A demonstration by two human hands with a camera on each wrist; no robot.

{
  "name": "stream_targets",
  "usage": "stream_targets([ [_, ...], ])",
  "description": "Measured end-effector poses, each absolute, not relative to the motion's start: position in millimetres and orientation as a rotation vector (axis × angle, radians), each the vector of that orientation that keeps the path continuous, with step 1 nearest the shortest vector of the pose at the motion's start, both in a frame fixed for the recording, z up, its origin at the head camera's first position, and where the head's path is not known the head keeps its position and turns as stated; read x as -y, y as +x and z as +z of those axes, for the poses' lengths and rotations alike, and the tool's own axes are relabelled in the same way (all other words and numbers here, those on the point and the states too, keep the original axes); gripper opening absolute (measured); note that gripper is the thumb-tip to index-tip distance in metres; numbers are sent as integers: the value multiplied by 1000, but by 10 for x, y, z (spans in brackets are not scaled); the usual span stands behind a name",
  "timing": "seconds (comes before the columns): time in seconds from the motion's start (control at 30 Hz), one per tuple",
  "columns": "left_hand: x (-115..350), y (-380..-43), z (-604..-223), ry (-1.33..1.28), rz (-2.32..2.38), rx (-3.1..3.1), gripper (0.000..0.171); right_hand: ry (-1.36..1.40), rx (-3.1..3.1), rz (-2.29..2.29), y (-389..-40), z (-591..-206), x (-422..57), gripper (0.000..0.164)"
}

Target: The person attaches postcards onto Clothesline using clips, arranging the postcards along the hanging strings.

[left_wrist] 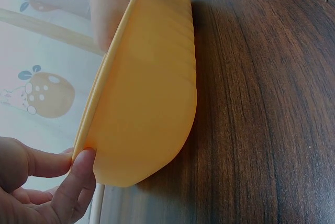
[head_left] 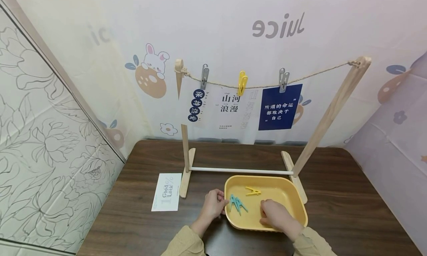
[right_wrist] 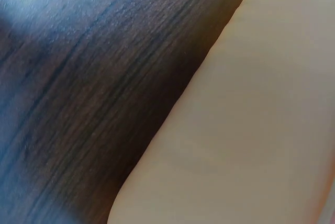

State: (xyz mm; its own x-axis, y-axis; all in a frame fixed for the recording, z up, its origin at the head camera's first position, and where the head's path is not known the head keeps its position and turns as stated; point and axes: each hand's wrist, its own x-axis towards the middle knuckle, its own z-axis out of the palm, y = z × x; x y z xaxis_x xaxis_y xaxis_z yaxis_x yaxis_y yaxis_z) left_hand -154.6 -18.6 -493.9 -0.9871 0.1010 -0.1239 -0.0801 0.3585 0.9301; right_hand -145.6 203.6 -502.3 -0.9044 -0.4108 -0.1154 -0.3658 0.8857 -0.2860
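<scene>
My left hand [head_left: 212, 205] pinches the left rim of a yellow plastic basin [head_left: 281, 196]. In the left wrist view the thumb and fingers of that hand [left_wrist: 55, 195] grip the basin's edge [left_wrist: 144, 82]. My right hand [head_left: 276, 214] reaches inside over the front right part, fingers bent downward; its fingertips are mostly hidden and I cannot tell whether they hold anything. Teal clothespins [head_left: 237, 204] lie inside at the left, close to my left fingers. A yellow clothespin [head_left: 253, 191] lies near the back wall. Only the basin's outer side [right_wrist: 235, 109] fills the right wrist view.
Behind the basin stands a wooden frame [head_left: 330, 119] with a twine line [head_left: 320, 76]. Gray clips [head_left: 204, 77] and a yellow clip [head_left: 242, 83] hold cards, including a dark blue card [head_left: 280, 119]. A white "Good Luck" card [head_left: 163, 202] lies left on the brown table [head_left: 133, 219].
</scene>
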Motion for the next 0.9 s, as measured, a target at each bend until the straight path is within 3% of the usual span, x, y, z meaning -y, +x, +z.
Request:
stream_targets([
  [0.57,292,-1497,-4960,139,1655,-2686,20,-322,-2955,-648,-1471,-4901,-2006,31],
  [0.9,576,-1507,-4936,80,1619,-2902,13,-233,-3038,-881,-1475,-4866,-2120,27],
])
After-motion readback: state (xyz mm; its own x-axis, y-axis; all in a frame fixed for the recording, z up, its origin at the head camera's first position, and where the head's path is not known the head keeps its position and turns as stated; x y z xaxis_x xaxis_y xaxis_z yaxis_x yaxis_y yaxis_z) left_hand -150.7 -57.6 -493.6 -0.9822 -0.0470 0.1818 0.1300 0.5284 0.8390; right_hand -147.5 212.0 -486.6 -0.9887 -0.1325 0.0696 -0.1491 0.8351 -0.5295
